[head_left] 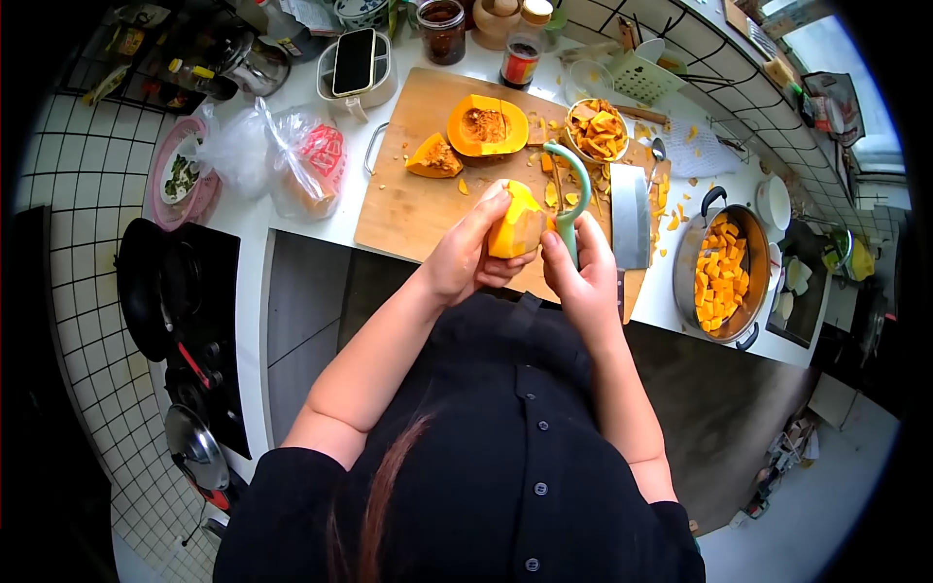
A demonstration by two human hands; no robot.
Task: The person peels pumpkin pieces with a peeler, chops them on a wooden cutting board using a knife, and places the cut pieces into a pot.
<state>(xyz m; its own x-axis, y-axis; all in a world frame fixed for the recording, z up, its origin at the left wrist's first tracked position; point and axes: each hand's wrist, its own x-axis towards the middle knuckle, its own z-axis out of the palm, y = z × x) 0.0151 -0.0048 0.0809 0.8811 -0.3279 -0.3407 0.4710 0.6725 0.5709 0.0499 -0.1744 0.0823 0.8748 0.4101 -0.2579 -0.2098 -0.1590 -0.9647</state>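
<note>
My left hand (pixel 465 251) is closed around a partly peeled pumpkin chunk (pixel 518 222), bright yellow-orange where the skin is gone. Fingers of my right hand (pixel 587 277) wrap the handle of a pale green peeler (pixel 580 185), held right beside the chunk. Whether its blade touches the chunk I cannot tell. Beyond my hands, a pumpkin half (pixel 505 146) with seeds in its hollow and a smaller pumpkin wedge (pixel 433 158) lie on a wooden cutting board (pixel 403 209). A cleaver (pixel 629 219) rests flat on the board's right side, near my right hand.
Peelings fill a bowl (pixel 596 131) at the board's back right, with scraps scattered around it. A steel pot (pixel 692 282) of pumpkin cubes stands to the right. On the left are plastic bags (pixel 306 175) and a pink basin (pixel 155 194). A phone (pixel 353 62) lies on a container behind.
</note>
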